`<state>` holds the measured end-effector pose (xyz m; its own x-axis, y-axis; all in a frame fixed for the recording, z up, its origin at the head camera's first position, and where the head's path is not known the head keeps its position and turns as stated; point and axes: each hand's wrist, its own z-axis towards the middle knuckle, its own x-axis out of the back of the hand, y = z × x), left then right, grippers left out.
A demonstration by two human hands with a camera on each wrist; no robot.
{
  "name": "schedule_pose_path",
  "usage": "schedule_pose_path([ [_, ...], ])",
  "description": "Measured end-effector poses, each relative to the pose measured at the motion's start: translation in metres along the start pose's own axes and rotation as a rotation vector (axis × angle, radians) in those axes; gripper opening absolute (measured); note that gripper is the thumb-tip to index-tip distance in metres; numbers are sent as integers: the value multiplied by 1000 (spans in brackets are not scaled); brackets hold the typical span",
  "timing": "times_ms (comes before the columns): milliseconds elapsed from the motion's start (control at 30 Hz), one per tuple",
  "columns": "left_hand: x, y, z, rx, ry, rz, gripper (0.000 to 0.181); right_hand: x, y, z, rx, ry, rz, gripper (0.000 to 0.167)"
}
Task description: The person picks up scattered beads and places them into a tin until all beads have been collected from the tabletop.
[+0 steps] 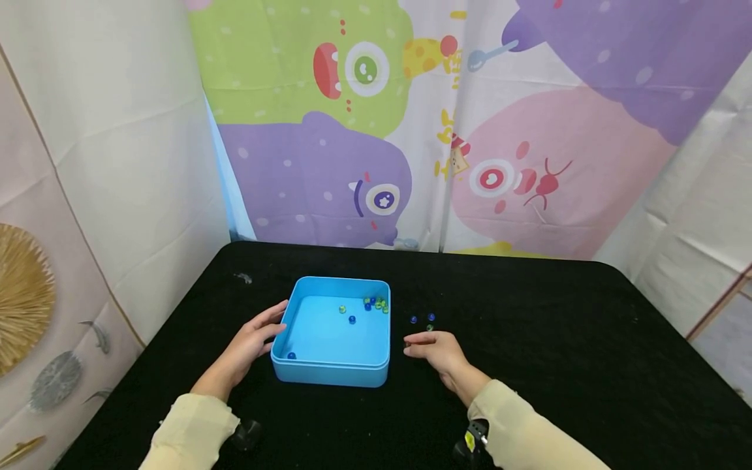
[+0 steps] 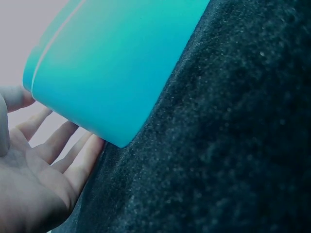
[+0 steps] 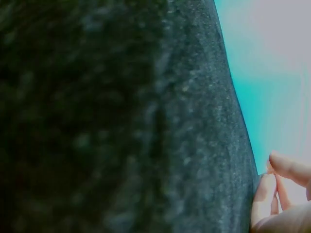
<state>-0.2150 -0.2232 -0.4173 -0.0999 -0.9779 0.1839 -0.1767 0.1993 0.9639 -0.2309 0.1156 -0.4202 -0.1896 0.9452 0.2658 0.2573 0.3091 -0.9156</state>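
A light-blue square box [image 1: 329, 375] stands on the black table, with several blue and yellow-green marbles [image 1: 378, 304] on its floor, most in the far right corner. My left hand [image 1: 249, 346] rests against the box's left outer wall, its fingers fairly straight in the left wrist view. Just right of the box, my right hand [image 1: 440, 356] pinches a small dark marble [image 1: 408, 344] between thumb and fingers; its colour is unclear. Beyond that hand lie two blue marbles [image 1: 431, 316] and a greenish marble [image 1: 430, 328] on the cloth.
Black cloth covers the table [image 1: 564, 339]. A patterned curtain [image 1: 435, 130] hangs behind its far edge, and pale curtains flank both sides. A small whitish mark [image 1: 243, 278] shows on the cloth at the far left.
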Motion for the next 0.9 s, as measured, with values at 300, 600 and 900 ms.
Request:
schedule_pose_path([
  [300,1,0,-1,0,-3,-1,56,-5,-6,6,-27,50,73,28],
  [600,1,2,0,11,-5,-5,56,-9,-15,10,-21,84,104,29],
  [900,0,1,0,19,-5,-4,56,-17,-30,12,14,111,127,25],
])
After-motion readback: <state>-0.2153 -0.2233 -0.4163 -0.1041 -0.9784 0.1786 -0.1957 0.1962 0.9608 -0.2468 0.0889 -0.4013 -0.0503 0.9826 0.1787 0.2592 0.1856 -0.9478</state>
